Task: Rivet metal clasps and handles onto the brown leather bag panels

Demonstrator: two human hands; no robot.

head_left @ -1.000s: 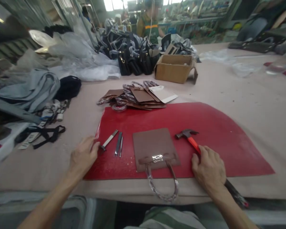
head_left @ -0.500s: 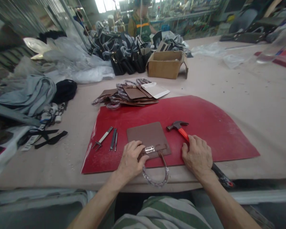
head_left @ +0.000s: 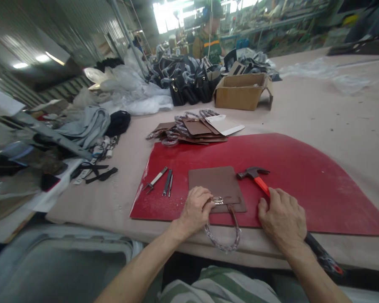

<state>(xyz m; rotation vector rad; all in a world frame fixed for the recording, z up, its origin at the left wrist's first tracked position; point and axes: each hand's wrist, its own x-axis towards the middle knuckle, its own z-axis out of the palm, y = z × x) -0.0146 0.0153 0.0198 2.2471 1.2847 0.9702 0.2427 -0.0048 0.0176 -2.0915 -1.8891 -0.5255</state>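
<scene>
I am curling the right hand around the handle of the claw hammer, whose head is lying on the red mat. I am placing the left hand, thumb and fingers nearly together, at the metal clasp of the brown bag; whether it is gripping, I cannot tell. The bag is lying flat between both hands, its wrapped handle extending past the mat's near edge.
</scene>
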